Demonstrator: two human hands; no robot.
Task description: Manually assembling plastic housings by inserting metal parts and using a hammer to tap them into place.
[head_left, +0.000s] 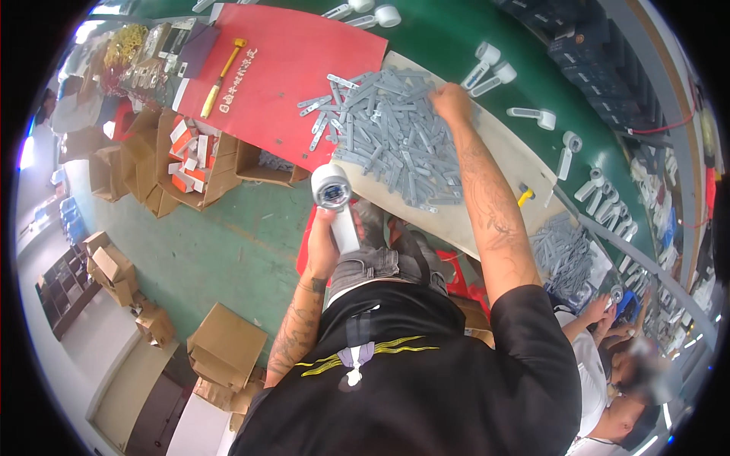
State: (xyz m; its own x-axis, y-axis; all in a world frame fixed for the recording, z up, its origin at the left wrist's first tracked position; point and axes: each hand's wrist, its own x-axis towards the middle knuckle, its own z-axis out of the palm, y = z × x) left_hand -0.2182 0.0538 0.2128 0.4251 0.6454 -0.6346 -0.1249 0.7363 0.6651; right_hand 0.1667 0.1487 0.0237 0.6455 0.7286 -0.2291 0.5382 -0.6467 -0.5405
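Observation:
In my left hand [325, 245] is a white handheld device [332, 188] with a round head and a straight handle. Its round head faces up and shows dark parts inside; my fingers wrap the handle. My right arm reaches out to the far right edge of a heap of grey plastic strips [399, 140]. There my right hand [452, 105] has its fingers curled, and whatever they may hold is hidden. The heap lies partly on a red sheet [304, 57] and partly on a beige board [525, 163].
More white devices [502, 74] lie along the green bench [449, 38]. A yellow-handled hammer [223, 76] rests on the red sheet. Cardboard boxes [199, 199] stand at the left, one with orange-and-white packs. Another person [589, 372] works at the right beside a second heap of strips [563, 247].

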